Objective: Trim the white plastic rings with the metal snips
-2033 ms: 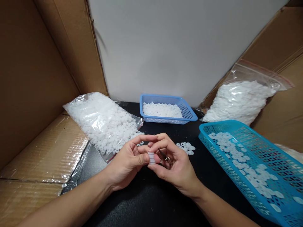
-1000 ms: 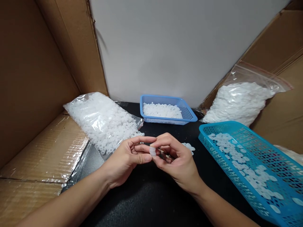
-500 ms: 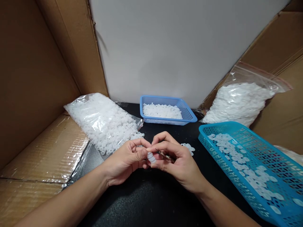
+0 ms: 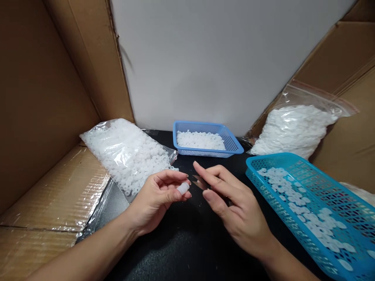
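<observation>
My left hand is closed, with a small white rounded plastic piece pinched between thumb and fingertips. To its right, my right hand holds a small metal tool with two pointed tips; most of it is hidden by the fingers, so I cannot tell its exact kind. The tips point left toward the white piece and stand apart from it. My right thumb and index finger are spread around the tool. Both hands hover over the black table.
A clear bag of small white rings lies behind my left hand. At the back stands a blue basket of white pieces. A teal basket with flat white discs is on the right, before another filled bag. Cardboard lies left.
My right hand has drawn away to the right from the left hand, and its fingers have spread. The pointed tool tips now show. The ridged white stack seen between the hands now appears as a shorter piece.
</observation>
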Action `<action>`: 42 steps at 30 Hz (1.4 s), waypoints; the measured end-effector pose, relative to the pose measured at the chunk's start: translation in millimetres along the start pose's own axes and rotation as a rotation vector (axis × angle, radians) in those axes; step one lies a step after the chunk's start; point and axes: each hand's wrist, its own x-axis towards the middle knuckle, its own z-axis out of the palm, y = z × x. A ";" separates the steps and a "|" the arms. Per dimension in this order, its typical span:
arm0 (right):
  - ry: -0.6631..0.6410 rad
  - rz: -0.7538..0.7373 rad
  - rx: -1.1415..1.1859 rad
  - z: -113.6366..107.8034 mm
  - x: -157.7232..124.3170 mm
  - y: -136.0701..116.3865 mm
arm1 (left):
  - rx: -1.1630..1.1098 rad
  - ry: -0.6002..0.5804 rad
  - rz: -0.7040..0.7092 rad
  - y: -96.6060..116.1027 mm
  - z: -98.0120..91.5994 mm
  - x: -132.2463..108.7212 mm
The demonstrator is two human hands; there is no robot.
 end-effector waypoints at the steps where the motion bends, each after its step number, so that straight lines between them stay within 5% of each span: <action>1: 0.025 -0.053 -0.076 0.3 -1.6 -2.2 | -0.004 0.008 0.025 0.0 0.6 -0.3; 9: 0.078 -0.315 -0.544 6.0 -11.4 -7.5 | -0.012 0.056 0.151 -1.5 5.8 -0.2; 42: 0.061 -0.358 -0.667 10.8 -12.6 -4.1 | 0.173 0.137 0.243 -4.9 4.5 -1.7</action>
